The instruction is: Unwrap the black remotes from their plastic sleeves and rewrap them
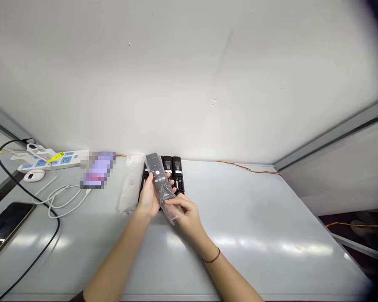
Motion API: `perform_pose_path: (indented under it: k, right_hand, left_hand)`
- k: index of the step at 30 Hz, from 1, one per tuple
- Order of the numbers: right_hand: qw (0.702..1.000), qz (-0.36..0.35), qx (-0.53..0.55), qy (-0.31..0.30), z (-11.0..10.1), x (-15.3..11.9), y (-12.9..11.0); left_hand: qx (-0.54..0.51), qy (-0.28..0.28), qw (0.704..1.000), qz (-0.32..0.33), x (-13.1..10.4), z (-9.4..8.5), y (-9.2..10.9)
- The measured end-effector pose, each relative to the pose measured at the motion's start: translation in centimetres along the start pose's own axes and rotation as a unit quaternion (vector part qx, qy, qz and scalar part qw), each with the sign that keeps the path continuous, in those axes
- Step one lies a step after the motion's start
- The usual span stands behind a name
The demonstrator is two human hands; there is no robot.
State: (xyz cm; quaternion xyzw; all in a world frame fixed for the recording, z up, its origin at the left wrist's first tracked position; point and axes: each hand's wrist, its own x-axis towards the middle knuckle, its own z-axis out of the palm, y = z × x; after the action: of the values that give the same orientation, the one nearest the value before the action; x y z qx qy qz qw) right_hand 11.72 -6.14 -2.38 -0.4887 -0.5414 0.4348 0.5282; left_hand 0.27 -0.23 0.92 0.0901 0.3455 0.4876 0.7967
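The left hand [148, 199] grips the remote [153, 163] mid-length over the table [255, 226] — its long axis slanting far-left to near-right. The right hand [189, 214] pinches its clear bag [173, 216] — at the near end.

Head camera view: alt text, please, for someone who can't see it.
The left hand holds a remote control in clear wrapping; the right hand touches the wrapping's near end. Black remotes lie behind it on a grey table, with a power strip at left.

Grey tabletop [255, 209] with black remotes [177, 165], plastic bag [131, 184], dark phone [6, 226], power strip [77, 158], cables [59, 222]
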Motion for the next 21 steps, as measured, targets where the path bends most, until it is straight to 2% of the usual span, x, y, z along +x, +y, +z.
perform_pose_path:
  k: [4, 7, 11, 15, 21]
  right_hand:
    - [0.998, -0.041, -0.045, 0.028, 0.12, -0.06, -0.32]
    - [0.993, -0.066, -0.092, 0.024, 0.12, -0.08, -0.65]
    - [0.990, -0.049, -0.131, -0.012, -0.08, -0.01, -0.90]
    - [0.991, -0.034, -0.125, -0.035, -0.17, 0.03, -0.74]
    - [0.995, -0.030, -0.095, -0.014, 0.04, -0.13, -0.48]
  left_hand:
    - [0.007, 0.015, 1.000, -0.005, -0.16, 0.26, -0.03]
    - [0.019, 0.030, 0.999, -0.014, -0.30, 0.52, 0.04]
    - [0.012, 0.029, 0.999, -0.001, -0.28, 0.51, 0.07]
    - [0.013, 0.033, 0.999, 0.007, -0.29, 0.51, 0.03]
    - [0.012, 0.014, 1.000, 0.011, -0.40, 0.60, -0.06]
